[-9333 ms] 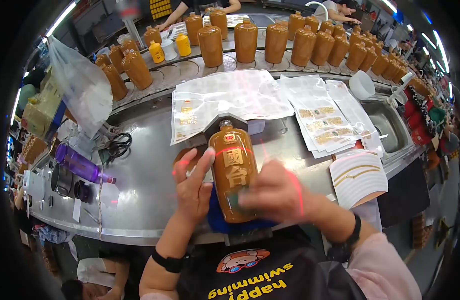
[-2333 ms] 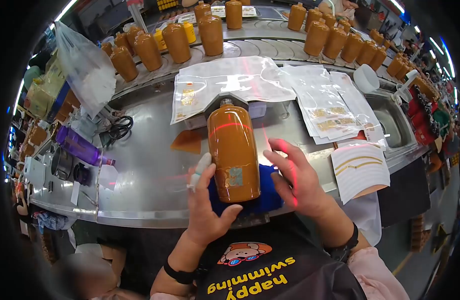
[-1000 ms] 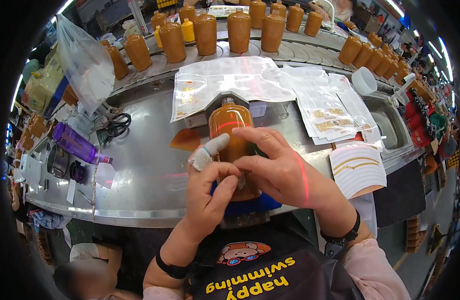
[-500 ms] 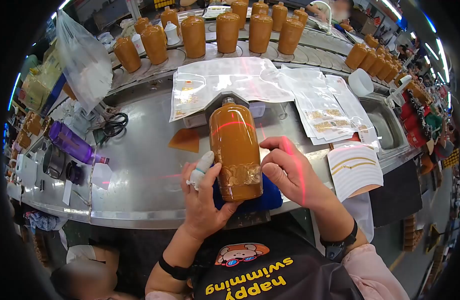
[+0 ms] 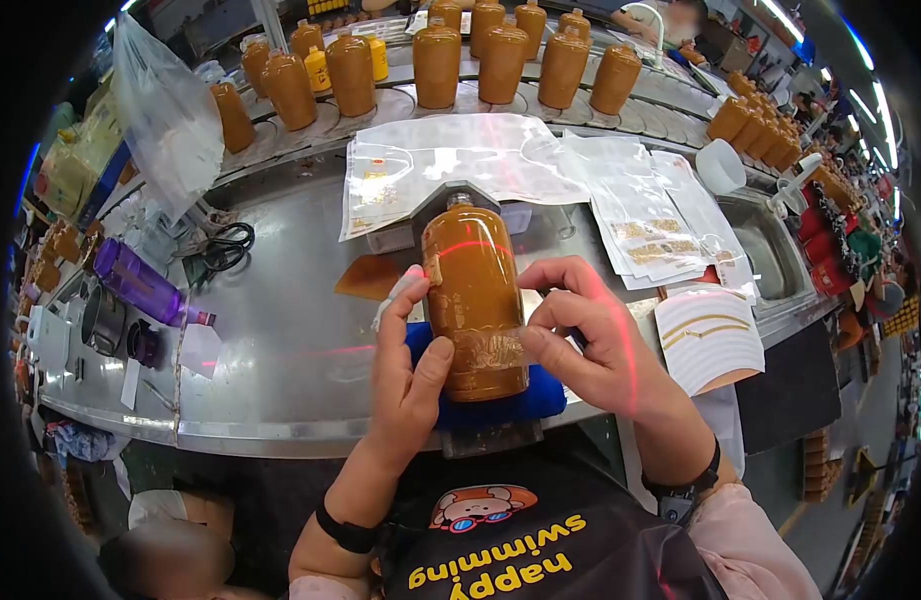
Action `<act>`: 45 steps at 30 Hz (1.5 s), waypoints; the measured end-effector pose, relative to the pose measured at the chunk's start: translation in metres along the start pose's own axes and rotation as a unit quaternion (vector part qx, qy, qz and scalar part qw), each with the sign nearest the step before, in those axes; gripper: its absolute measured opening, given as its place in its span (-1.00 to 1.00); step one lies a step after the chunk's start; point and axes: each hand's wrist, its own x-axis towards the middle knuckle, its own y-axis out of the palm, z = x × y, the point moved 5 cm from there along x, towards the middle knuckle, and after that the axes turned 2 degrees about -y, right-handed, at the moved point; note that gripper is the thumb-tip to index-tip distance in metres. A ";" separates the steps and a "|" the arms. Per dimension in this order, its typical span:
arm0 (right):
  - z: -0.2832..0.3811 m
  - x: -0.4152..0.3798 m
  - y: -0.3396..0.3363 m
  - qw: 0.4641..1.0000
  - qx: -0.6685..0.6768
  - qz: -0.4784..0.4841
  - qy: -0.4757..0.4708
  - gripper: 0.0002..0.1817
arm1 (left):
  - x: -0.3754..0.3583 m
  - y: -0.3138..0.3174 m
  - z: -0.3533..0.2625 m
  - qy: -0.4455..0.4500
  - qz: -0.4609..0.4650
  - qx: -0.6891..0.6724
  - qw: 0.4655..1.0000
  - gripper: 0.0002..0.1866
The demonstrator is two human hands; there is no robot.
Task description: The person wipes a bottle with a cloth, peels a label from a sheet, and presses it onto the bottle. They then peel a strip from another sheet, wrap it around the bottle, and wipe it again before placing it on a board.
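A glossy brown bottle (image 5: 476, 270) lies tilted with its neck away from me, against a dark angled holder (image 5: 418, 217) and over a blue cloth (image 5: 546, 395). A shiny, clear-looking decal strip (image 5: 486, 350) with a faint pattern runs around its lower part. Faint lettering and a patch show on its left side. My left hand (image 5: 406, 365), with a white covering on one finger, is closed around the left side, thumb on the front. My right hand (image 5: 591, 335) is at the lower right side, its thumb and curled fingers pinching the strip's end.
Several brown bottles (image 5: 438, 65) stand on the curved conveyor behind. Printed sheets (image 5: 631, 215) and a white sheet with gold strips (image 5: 711, 335) lie right, near a sink (image 5: 771, 255). A purple bottle (image 5: 141, 283) and a black cable (image 5: 226, 248) lie left. Another person sits at lower left.
The brown bottle has turned, bringing lettering and a patch into view on its left. My left hand has shifted up its side, thumb now in front. Bottles on the conveyor have moved along.
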 end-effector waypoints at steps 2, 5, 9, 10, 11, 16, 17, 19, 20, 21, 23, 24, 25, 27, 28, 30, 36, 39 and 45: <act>-0.010 -0.003 0.000 1.000 -0.004 -0.007 0.006 -0.85 | 0.002 0.006 0.002 -0.009 -0.006 -0.009 1.000 -0.38; -0.033 -0.011 0.005 1.000 0.000 -0.017 0.012 -0.84 | 0.002 0.010 0.004 -0.026 -0.011 -0.018 0.999 -0.37; -0.047 -0.018 0.011 0.997 0.058 -0.017 0.052 -0.81 | 0.004 0.013 0.004 -0.043 -0.019 -0.004 0.999 -0.37; -0.048 -0.019 0.012 0.996 0.068 -0.011 0.064 -0.81 | 0.004 0.013 0.004 -0.043 -0.022 -0.003 0.999 -0.37; -0.047 -0.019 0.012 0.994 0.079 -0.005 0.076 -0.81 | 0.004 0.014 0.004 -0.042 -0.025 -0.001 0.999 -0.37; -0.050 -0.019 0.014 0.994 0.090 -0.013 0.060 -0.81 | 0.004 0.016 0.003 -0.036 -0.037 0.014 0.999 -0.37; -0.051 -0.019 0.014 0.994 0.090 -0.020 0.055 -0.81 | 0.005 0.016 0.003 -0.035 -0.038 0.014 0.999 -0.37; -0.054 -0.019 0.015 0.993 0.094 -0.027 0.059 -0.81 | 0.005 0.018 0.000 -0.035 -0.034 0.012 0.999 -0.37; -0.055 -0.020 0.016 0.992 0.099 -0.027 0.069 -0.81 | 0.005 0.018 -0.002 -0.035 -0.031 0.011 0.999 -0.36; -0.058 -0.022 0.017 0.991 0.105 -0.026 0.080 -0.81 | 0.005 0.019 -0.002 -0.037 -0.030 0.019 0.999 -0.35; -0.063 -0.023 0.017 0.997 0.052 -0.027 0.048 -0.86 | 0.005 0.018 -0.002 -0.042 -0.028 0.036 0.998 -0.33; -0.065 -0.023 0.016 0.999 0.026 -0.028 0.032 -0.87 | 0.004 0.018 -0.001 -0.045 -0.026 0.011 0.999 -0.29; -0.065 -0.025 0.010 0.996 0.019 -0.085 0.035 -0.86 | 0.003 0.017 0.001 -0.047 -0.024 -0.014 0.999 -0.25; -0.066 -0.032 -0.003 0.979 0.004 -0.198 0.040 -0.78 | 0.000 0.015 -0.009 0.001 0.000 0.038 0.999 -0.16; -0.059 -0.031 -0.009 0.976 0.070 -0.189 0.079 -0.66 | -0.004 0.012 -0.026 0.050 0.022 0.115 0.992 -0.11; -0.036 -0.027 -0.003 0.962 0.172 -0.199 0.068 -0.66 | -0.012 0.018 -0.035 0.098 0.066 0.253 0.960 -0.01; -0.071 -0.038 0.028 0.961 0.192 -0.154 0.126 -0.71 | -0.019 0.025 -0.019 0.106 0.071 0.319 0.939 0.18; -0.086 -0.050 0.030 0.960 0.186 -0.167 0.126 -0.71 | -0.021 0.024 -0.015 0.123 0.050 0.282 0.950 0.19; -0.092 -0.052 0.030 0.948 0.235 -0.176 0.126 -0.70 | -0.025 0.023 -0.026 0.141 0.064 0.347 0.925 0.09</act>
